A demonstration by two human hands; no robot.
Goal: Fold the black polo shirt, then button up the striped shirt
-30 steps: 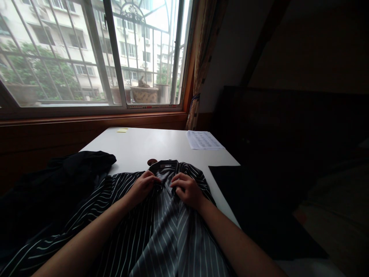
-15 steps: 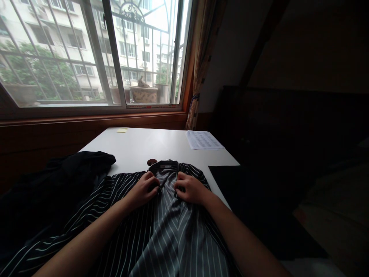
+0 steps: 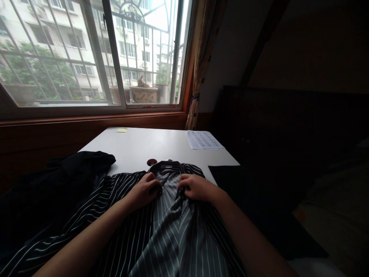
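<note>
In the lower centre of the frame, our left hand and right hand each pinch the striped shirt near its collar, over the white bench.

Striped shirt pinched by left hand and right hand: thin, smooth cloth, softly creased; inner face faintly satiny, outer face duller. Tabletop beyond both hands: smooth, glossy, catching a pale glare; material unclear. Dark garment left of left hand: rumpled matt cloth. Flat dark sheet right of right hand: matt, apparently cloth; too dim for weave. Printed pages ahead of right hand, slightly rightward: matt paper. Sticky note ahead and left of left hand: paper. Farther ahead of hands: metallic-looking window frame, wooden sill with slight sheen, patterned cloth curtain.
</note>
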